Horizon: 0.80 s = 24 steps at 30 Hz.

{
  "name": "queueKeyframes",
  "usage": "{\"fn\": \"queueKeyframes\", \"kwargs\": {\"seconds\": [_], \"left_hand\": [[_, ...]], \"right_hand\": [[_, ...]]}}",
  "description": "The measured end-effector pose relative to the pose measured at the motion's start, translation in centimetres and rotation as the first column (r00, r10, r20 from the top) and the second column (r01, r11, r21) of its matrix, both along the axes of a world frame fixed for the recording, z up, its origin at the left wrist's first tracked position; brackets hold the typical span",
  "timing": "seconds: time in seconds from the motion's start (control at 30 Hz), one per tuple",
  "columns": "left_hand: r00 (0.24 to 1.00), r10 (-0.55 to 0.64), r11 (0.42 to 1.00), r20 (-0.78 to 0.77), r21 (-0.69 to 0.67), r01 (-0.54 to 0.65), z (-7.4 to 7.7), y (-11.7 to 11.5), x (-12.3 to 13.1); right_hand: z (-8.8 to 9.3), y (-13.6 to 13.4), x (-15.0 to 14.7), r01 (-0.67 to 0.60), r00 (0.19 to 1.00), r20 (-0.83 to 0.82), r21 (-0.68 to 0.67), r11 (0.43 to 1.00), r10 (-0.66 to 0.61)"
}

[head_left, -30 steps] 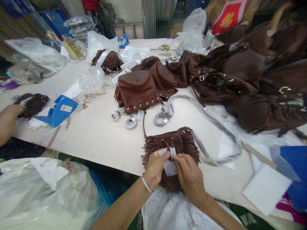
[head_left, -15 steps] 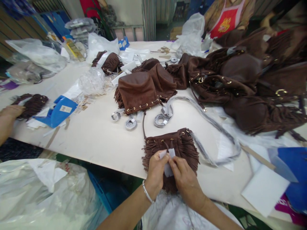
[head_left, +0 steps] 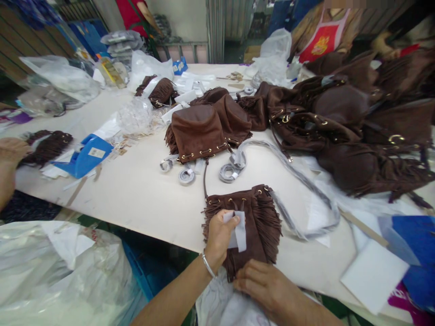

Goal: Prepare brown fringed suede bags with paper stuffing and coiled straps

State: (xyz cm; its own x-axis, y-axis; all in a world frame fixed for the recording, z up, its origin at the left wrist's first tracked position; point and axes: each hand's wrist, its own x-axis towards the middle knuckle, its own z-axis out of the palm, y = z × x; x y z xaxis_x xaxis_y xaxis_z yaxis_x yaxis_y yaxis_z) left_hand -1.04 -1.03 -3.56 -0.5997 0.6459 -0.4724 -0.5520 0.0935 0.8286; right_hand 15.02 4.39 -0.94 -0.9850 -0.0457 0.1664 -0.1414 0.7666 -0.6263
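A brown fringed drawstring bag (head_left: 249, 226) lies on the table edge in front of me, with gold eyelets along its top. My left hand (head_left: 219, 235) is closed over its front and pinches a piece of white wrapping paper (head_left: 240, 233) between thumb and fingers, just below the drawstring ends. At the bag's lower edge is my right hand (head_left: 260, 283), its fingers bent and close together by the hanging fringe. Whatever lies under those fingers is hidden. A long strap wrapped in clear plastic (head_left: 306, 181) curves from the bag's right side.
Brown bags (head_left: 197, 131) stand behind, with a large heap of bags (head_left: 340, 104) at the right. Wrapped coils (head_left: 186, 175) and a blue tape dispenser (head_left: 86, 156) are on the table. A co-worker's hand (head_left: 13, 151) is at far left. White sheets (head_left: 374, 276) lie right.
My right hand has let go of the white paper and moved down to the bag's lower edge. My left hand keeps its pinch on the paper.
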Motion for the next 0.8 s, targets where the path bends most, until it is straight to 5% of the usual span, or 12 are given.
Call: {"fn": "queueKeyframes", "kwargs": {"seconds": [0.07, 0.13, 0.2, 0.37, 0.5, 0.63, 0.8], "left_hand": [[0.996, -0.043, 0.999, -0.073, -0.031, 0.041, 0.1, -0.2, -0.4], [0.982, -0.084, 0.994, -0.167, -0.077, 0.072, 0.1, -0.4, -0.7], [0.955, -0.134, 0.986, -0.265, -0.135, 0.101, 0.1, -0.6, -1.2], [0.875, -0.261, 0.953, -0.408, -0.255, 0.165, 0.6, -0.7, -2.5], [0.801, -0.309, 0.936, -0.513, -0.313, 0.160, 1.0, -0.6, -2.9], [0.794, -0.229, 0.955, -0.563, -0.288, 0.072, 0.7, -0.4, -2.3], [0.866, -0.125, 0.968, -0.484, -0.252, -0.001, -0.1, -0.8, -1.1]], "right_hand": [[0.6, 1.8, -0.8, 0.248, 0.969, 0.064, -0.223, 0.943, -0.240], [0.5, 3.9, -2.6, 0.555, 0.832, 0.232, -0.382, 0.739, -0.504], [-0.3, 5.7, -4.7, 0.666, 0.746, 0.440, -0.473, 0.577, -0.499], [-1.9, 7.1, -7.9, 0.613, 0.771, 0.597, -0.604, 0.509, -0.220], [-1.6, 6.4, -8.2, 0.663, 0.744, 0.623, -0.648, 0.374, -0.240], [-1.8, 5.4, -8.6, 0.693, 0.713, 0.622, -0.695, 0.192, -0.324], [-2.9, 4.8, -9.0, 0.646, 0.741, 0.569, -0.750, 0.144, -0.357]]}}
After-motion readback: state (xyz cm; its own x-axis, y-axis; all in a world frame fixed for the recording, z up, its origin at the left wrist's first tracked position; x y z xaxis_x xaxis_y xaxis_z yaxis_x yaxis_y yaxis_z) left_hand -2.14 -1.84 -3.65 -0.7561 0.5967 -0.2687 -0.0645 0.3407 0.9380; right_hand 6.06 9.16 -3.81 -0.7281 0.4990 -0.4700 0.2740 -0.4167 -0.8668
